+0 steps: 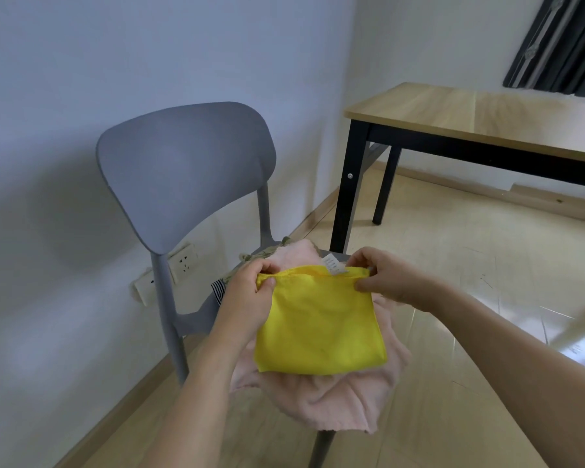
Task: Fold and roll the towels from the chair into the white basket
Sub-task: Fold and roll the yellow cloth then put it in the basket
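Yellow towel (318, 322) is folded into a rough square and sits on top of a rumpled pink towel (335, 400) on the seat of the grey chair (183, 170). The left hand (247, 298) pinches its far left corner, thumb on top, and the right hand (389, 278) pinches the far right corner the same way. A white care tag (333, 266) pokes up along that far edge. Some patterned and striped cloth (218, 288) peeks out on the left underneath. A wooden bench (470, 116) with black legs stands off to the far right.
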